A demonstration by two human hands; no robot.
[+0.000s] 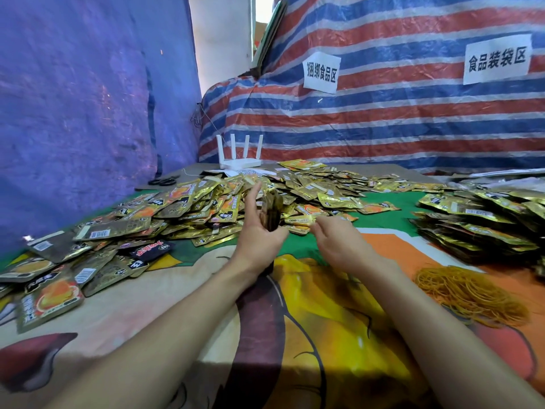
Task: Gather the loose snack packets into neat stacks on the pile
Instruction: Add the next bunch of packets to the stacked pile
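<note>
Blue tarp (73, 113): hung as a wall along the left edge of the bench.
Scissors (162, 181): black-handled, lying flat at the far left corner, close to the blue tarp.
Loose snack packets (97, 261): gold and black, scattered flat and overlapping along the left edge down to the near left corner; some picture side up, some barcode side up.
Bench (177, 290): covered with a cartoon-printed cloth in green, orange and yellow.
Pile (206, 202): heaped gold packets across the far middle of the bench, thinning out toward the far edge on the right.
Router (240, 163): white, four antennas upright, at the far edge just behind the pile.
Left hand (259, 234): raised at the near fringe of the pile, clasped round a small stack, index finger stretched upward.
Held stack (272, 211): several packets on edge, upright between thumb and fingers, lifted off the bench.
Right hand (339, 240): low, just right of the left hand, fingers curled toward a yellow packet (299, 221) at the pile's near fringe; grasping or merely touching, cannot tell.
Striped tarp (383, 128): red, blue and white, behind the far edge, with two white paper signs (321, 72).
Rubber bands (472, 293): tan tangle near the right edge, on the near side of the stacks.
Neat stacks (477, 225): overlapping bundles of packets in rows along the right edge.
</note>
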